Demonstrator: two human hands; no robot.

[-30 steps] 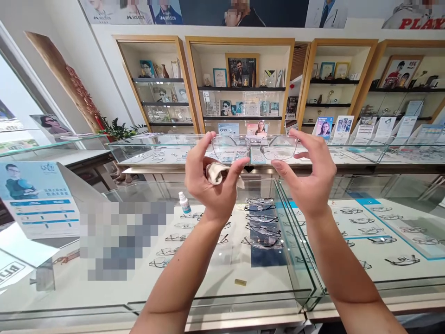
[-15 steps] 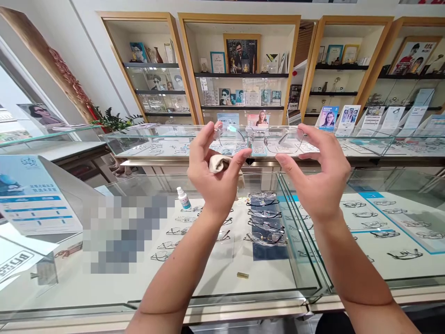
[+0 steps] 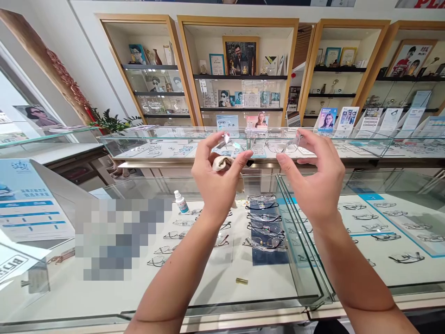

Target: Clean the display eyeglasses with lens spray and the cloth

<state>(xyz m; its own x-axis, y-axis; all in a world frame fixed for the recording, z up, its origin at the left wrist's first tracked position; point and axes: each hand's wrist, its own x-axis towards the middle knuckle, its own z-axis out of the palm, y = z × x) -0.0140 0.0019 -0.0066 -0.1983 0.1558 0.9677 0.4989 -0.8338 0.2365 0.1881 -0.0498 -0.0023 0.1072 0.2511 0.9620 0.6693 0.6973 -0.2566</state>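
A pair of thin-rimmed eyeglasses (image 3: 282, 143) is held up in the air above the glass counter, one side in each hand. My left hand (image 3: 218, 178) grips the left end with its index finger near the rim, and a rolled beige cloth (image 3: 222, 163) is tucked in the same palm. My right hand (image 3: 318, 171) holds the right end between fingers and thumb. The lenses are clear, and the far display shows through them. Below and left of my left hand, a small white spray bottle (image 3: 181, 202) stands on the counter.
Below lies a glass display case (image 3: 222, 297) with rows of eyeglasses (image 3: 264, 227) and a small gold-coloured piece (image 3: 242, 281). A second glass counter (image 3: 156, 162) runs across behind it. At left stands a blue-and-white sign (image 3: 33, 199); a blurred patch covers part of the counter.
The eyeglasses have tipped, so the lenses now look flatter. Both hands have drawn slightly closer together, still holding the glasses, and the view has shifted a little.
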